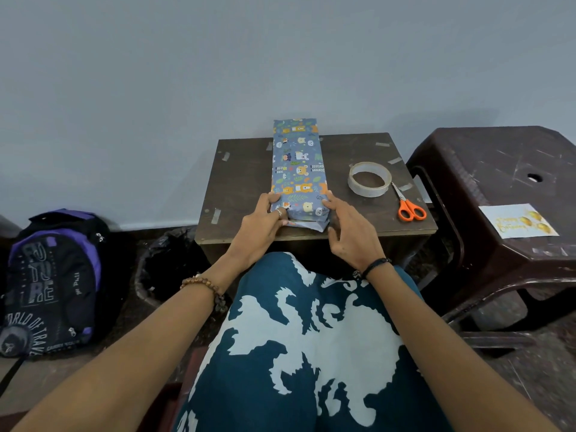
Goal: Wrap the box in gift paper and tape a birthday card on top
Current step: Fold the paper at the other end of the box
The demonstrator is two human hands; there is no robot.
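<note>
A pale wall stood behind the table (pixel 249 182). At frame centre lay the box (pixel 297 169), wrapped; our left hand (pixel 260 226) gripped its near corner, our right hand (pixel 350 232) pressed loose-fingered beside. We judged the end flap needed creasing tight before tape (pixel 369 179).

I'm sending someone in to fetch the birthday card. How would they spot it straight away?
Find the dark plastic stool to the right of the small wooden table. The card lies flat on the stool's near right part, alone there. It is the only pale sheet around, with gold lettering and gold balloons.
</note>
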